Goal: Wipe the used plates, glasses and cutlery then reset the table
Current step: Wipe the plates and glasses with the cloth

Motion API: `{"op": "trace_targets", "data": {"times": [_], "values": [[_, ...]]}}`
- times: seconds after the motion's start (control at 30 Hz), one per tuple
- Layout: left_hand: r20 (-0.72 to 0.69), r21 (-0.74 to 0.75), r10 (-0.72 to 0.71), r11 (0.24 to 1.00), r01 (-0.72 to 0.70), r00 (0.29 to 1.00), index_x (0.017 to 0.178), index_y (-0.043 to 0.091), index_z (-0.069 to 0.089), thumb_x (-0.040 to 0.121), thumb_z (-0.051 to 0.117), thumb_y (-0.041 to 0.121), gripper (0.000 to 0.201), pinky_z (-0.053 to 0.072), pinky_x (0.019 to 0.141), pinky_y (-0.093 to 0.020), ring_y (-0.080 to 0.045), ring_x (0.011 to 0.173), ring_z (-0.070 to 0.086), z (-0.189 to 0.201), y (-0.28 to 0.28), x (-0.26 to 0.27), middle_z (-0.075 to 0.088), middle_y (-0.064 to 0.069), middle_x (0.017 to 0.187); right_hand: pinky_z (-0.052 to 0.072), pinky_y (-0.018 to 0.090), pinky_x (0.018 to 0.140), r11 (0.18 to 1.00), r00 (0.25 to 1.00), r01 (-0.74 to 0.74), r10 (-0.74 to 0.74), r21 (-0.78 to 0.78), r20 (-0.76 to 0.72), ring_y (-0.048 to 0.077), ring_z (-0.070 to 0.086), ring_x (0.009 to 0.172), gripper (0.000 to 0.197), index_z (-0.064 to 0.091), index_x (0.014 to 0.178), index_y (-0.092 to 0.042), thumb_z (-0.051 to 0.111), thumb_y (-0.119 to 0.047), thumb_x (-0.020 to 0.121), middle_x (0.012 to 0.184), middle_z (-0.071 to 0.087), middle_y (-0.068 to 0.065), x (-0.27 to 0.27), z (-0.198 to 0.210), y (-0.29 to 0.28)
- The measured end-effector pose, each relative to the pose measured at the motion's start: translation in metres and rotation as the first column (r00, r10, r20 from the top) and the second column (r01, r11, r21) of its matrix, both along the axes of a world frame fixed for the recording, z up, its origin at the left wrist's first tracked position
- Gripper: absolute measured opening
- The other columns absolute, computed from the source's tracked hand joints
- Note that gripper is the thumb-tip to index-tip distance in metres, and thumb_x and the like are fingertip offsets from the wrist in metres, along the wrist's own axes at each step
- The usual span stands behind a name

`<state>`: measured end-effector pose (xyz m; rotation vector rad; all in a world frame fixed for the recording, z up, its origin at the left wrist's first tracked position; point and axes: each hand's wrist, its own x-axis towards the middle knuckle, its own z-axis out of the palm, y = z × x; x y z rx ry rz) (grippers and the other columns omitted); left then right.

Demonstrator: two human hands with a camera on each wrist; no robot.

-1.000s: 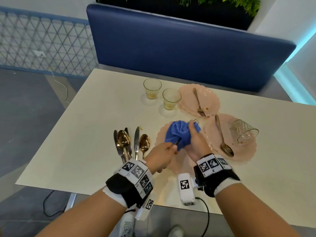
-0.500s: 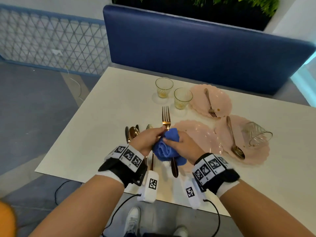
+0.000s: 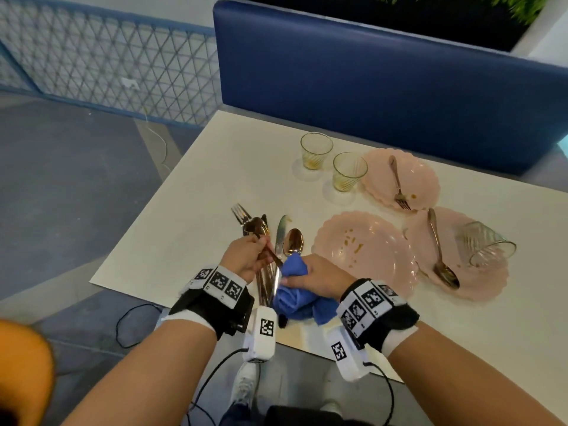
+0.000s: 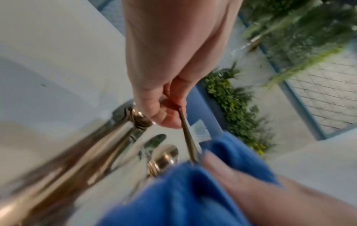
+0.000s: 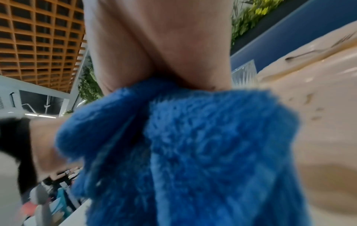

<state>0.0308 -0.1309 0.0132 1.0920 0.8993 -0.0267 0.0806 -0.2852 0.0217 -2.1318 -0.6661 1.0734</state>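
Note:
My left hand [image 3: 256, 253] pinches a gold fork [image 3: 239, 211] by its stem, above the pile of gold and silver cutlery [image 3: 284, 238] on the white table [image 3: 190, 235]. The fork's thin handle [image 4: 188, 134] runs back into a blue cloth [image 3: 295, 299]. My right hand [image 3: 316, 278] grips that cloth [image 5: 193, 145] bunched round the handle's end. Beside my right hand lies a crumb-marked pink plate [image 3: 368, 250]. A second plate [image 3: 424, 176] carries a fork [image 3: 397, 179]. A third plate [image 3: 479, 281] holds a spoon [image 3: 439, 250] and a tipped glass [image 3: 484, 244].
Two upright glasses [image 3: 316, 150] [image 3: 349, 170] with dregs stand behind the cutlery. A blue bench back [image 3: 368, 87] runs along the table's far side. The table's near edge [image 3: 307, 342] passes just under my wrists. Cables lie on the floor [image 3: 129, 327].
Both hands moved left with the fork and cloth, from above the near pink plate to over the cutlery pile. The fork has dropped lower, and the cloth has slid down to its handle end.

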Motion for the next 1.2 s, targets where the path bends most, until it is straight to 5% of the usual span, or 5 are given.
{"op": "trace_targets", "data": {"times": [0.27, 0.7, 1.0, 1.1, 1.2], "values": [[-0.267, 0.652, -0.227, 0.673, 0.349, 0.937, 0.100, 0.006, 0.067, 0.090, 0.058, 0.013, 0.015, 0.050, 0.088, -0.028, -0.015, 0.081, 0.057, -0.024, -0.006, -0.001, 0.064, -0.006, 0.094, 0.046, 0.046, 0.098, 0.925, 0.931, 0.354, -0.363, 0.134, 0.044, 0.025, 0.063, 0.099, 0.037, 0.066, 0.100, -0.007, 0.070, -0.039, 0.081, 0.101, 0.069, 0.012, 0.039, 0.011, -0.034], [-0.294, 0.838, -0.233, 0.405, 0.367, 0.927, 0.098, 0.003, 0.059, 0.092, 0.053, 0.012, 0.013, 0.043, 0.080, -0.027, -0.023, 0.094, 0.059, -0.029, -0.044, 0.022, 0.059, -0.011, 0.106, 0.052, 0.052, 0.080, 0.475, 0.534, 0.840, -0.644, 0.261, -0.547, 0.027, 0.060, 0.107, 0.036, 0.045, 0.129, -0.023, 0.043, -0.040, 0.097, 0.119, 0.059, 0.005, 0.074, 0.040, -0.102], [-0.458, 0.541, -0.334, 0.630, 0.557, 0.823, 0.113, -0.005, 0.055, 0.096, 0.046, 0.031, 0.040, 0.047, 0.084, -0.034, -0.033, 0.105, 0.060, -0.027, -0.102, 0.054, 0.063, -0.018, 0.111, 0.049, 0.049, 0.096, 0.639, 0.713, 0.697, -0.667, 0.324, -0.218, 0.021, 0.059, 0.067, 0.010, 0.054, 0.080, -0.016, 0.053, -0.006, 0.078, 0.061, 0.061, -0.002, 0.091, 0.029, -0.156], [-0.187, 0.443, -0.196, 0.858, 0.261, 0.963, 0.120, 0.005, 0.046, 0.097, 0.039, 0.027, 0.033, 0.043, 0.095, -0.037, -0.031, 0.109, 0.054, -0.029, -0.105, 0.054, 0.057, -0.010, 0.115, 0.051, 0.020, 0.073, 0.744, 0.763, 0.631, -0.647, 0.219, 0.002, 0.024, 0.061, 0.073, 0.036, 0.051, 0.120, -0.002, 0.050, 0.004, 0.085, 0.084, 0.061, 0.017, 0.072, 0.018, -0.156], [-0.030, 0.233, 0.006, 0.972, 0.002, 1.000, 0.130, 0.016, 0.040, 0.098, 0.033, 0.037, 0.038, 0.041, 0.102, -0.048, -0.029, 0.115, 0.051, -0.027, -0.110, 0.049, 0.053, -0.009, 0.125, 0.028, 0.029, 0.109, 0.953, 0.939, 0.289, -0.266, -0.084, 0.218, 0.023, 0.032, 0.139, 0.070, 0.032, 0.143, -0.009, 0.062, -0.038, 0.087, 0.150, 0.033, 0.010, 0.040, -0.006, -0.140]]}}
